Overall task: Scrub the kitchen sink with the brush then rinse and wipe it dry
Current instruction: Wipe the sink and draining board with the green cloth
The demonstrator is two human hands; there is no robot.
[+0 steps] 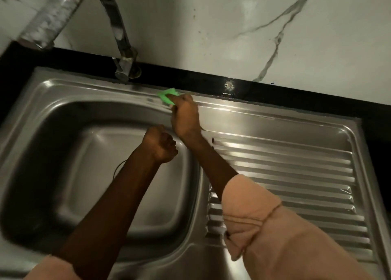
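A stainless steel sink point(53, 85) fills most of the view, its deep basin on the left. My right hand point(186, 119) grips a small green scrubber point(167, 94) and holds it against the sink's back rim, just right of the tap base. My left hand point(160, 145) hovers over the basin's back right corner with its fingers curled into a fist, and nothing shows in it. Both forearms reach in from the bottom, with peach sleeves pushed up.
A curved metal tap point(118, 30) rises from the back rim at the upper left, its spout overhead. A ribbed draining board point(296, 174) lies to the right of the basin. A black counter strip point(275, 93) and a white marble wall point(232, 26) stand behind.
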